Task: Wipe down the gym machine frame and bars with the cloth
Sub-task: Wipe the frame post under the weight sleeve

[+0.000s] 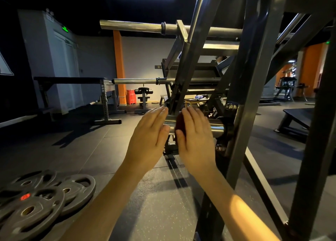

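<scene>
Gym machine frame (pixel 254 77): dark grey square steel tubing, uprights and diagonal braces, occupying the view from 12 to 5 o'clock.

3 chrome bars project horizontally from it toward 9 o'clock:
- Upper bar (pixel 131 25): at 11 o'clock, collar fitted.
- Middle bar (pixel 134 81): just above centre, collar fitted.
- Lower bar (pixel 216 126): short, just below centre, fixed to the frame at its 3 o'clock end.

Cloth (pixel 180 121): dark red, bunched on the lower bar toward its free end, largely covered by the right hand (pixel 195 131), which presses it with flat fingers. The left hand (pixel 152 131) touches the free end, fingers straight.
</scene>
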A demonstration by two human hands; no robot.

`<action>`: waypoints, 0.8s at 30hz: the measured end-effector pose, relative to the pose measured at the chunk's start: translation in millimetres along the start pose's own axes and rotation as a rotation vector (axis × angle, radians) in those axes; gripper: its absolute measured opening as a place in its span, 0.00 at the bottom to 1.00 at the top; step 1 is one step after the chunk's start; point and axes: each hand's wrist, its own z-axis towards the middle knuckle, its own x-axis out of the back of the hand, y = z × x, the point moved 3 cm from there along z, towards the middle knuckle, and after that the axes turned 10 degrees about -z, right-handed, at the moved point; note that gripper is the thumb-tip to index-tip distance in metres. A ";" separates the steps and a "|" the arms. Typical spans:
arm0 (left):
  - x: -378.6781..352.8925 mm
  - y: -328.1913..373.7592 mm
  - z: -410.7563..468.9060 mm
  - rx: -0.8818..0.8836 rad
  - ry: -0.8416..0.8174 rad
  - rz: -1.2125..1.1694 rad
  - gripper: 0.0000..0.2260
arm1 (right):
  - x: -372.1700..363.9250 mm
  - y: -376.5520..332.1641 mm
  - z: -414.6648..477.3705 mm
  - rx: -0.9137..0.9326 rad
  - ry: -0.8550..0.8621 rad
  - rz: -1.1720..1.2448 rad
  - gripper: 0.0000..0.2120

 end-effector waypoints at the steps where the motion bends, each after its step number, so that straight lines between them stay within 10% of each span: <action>1: 0.1 -0.1 0.2 0.004 -0.003 -0.004 0.24 | 0.8 4.8 -1.1 0.057 -0.013 -0.029 0.25; 11: 1.7 -0.1 0.7 -0.005 -0.009 -0.029 0.28 | -4.6 17.5 -9.2 -0.275 0.098 0.070 0.24; 17: 0.4 -1.3 1.1 0.005 -0.040 -0.061 0.24 | 8.2 22.4 -10.0 0.123 -0.036 0.061 0.23; 24: -0.3 -0.9 0.7 -0.012 -0.003 -0.138 0.21 | 2.3 -1.3 6.7 -0.104 0.085 0.135 0.22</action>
